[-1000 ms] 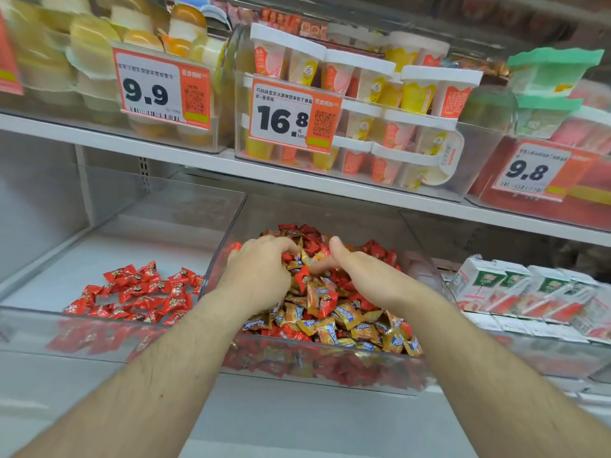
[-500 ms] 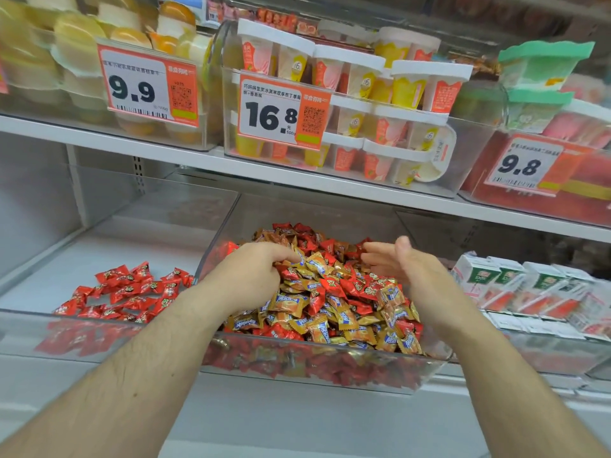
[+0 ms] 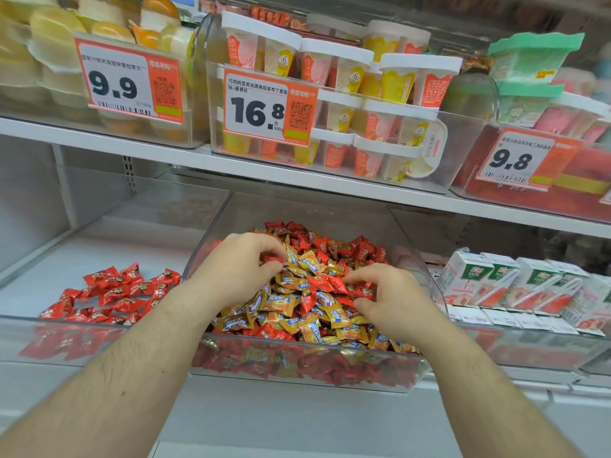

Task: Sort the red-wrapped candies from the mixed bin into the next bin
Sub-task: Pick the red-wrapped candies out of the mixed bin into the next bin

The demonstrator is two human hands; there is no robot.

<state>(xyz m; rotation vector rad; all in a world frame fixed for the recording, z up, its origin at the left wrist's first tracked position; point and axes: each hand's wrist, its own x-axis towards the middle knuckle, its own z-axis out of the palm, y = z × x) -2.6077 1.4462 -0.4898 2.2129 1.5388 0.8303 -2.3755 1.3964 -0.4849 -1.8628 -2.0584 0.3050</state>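
The clear mixed bin (image 3: pixel 426 276) holds a heap of red-wrapped candies (image 3: pixel 363 251) and gold-and-blue-wrapped ones (image 3: pixel 277 302). My left hand (image 3: pixel 241 269) rests on the heap's left side, thumb and fingers pinched on a red candy (image 3: pixel 273 259). My right hand (image 3: pixel 393 299) lies on the right front of the heap, its curled fingers and thumb closed around red candies (image 3: pixel 358 290). To the left, the neighbouring clear bin (image 3: pixel 66 338) holds a loose scatter of only red-wrapped candies (image 3: pixel 112 292).
A shelf board (image 3: pixel 297 180) hangs close above both bins, with tubs of jelly cups (image 3: pixel 347 104) and price tags on it. Small white drink cartons (image 3: pixel 515 285) fill the bin to the right.
My right hand has come from the back right of the heap, where it was open, toward the front middle and curled onto red candies. My left hand has stayed on the heap's left side.
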